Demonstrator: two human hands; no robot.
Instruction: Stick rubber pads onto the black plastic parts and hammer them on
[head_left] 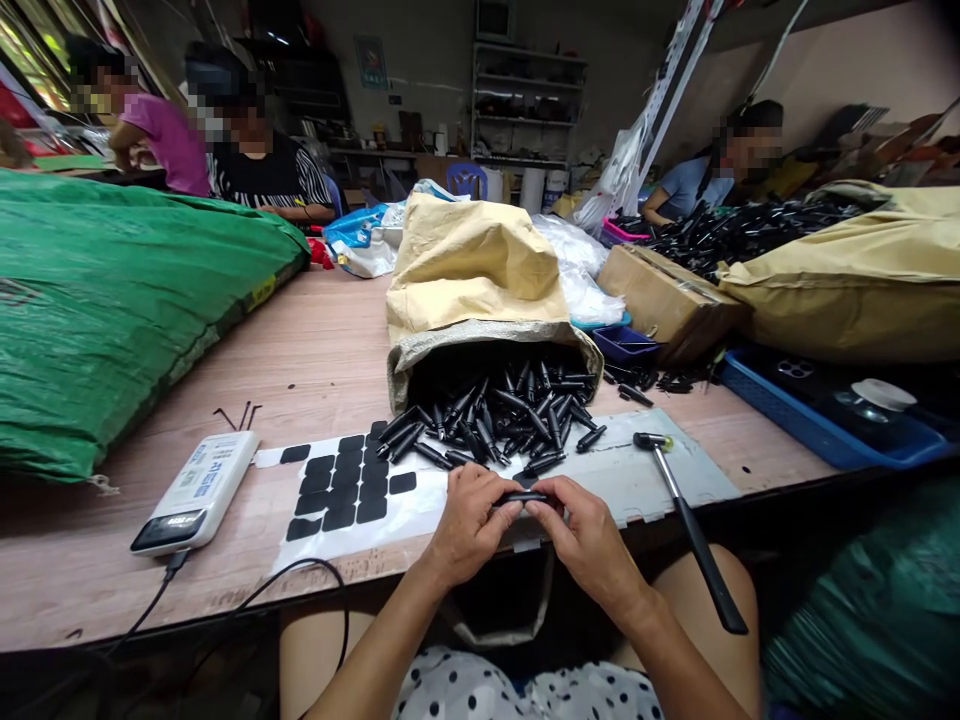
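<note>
A slim black tube-like piece lies level between my two hands at the table's front edge; its exact kind cannot be made out. My left hand pinches its left end, and my right hand grips the right end, thumbs almost meeting. Just beyond the fingers, a heap of similar black pointed pieces spills from the mouth of a tan sack. To the left, black rounded-square pads stick to a white sheet. A small hammer rests at the right, its handle overhanging the edge.
A white power bank with a cable stands left, near a large green sack. Farther right are a cardboard box, a blue basket and another tan sack. Several people sit at work across the room.
</note>
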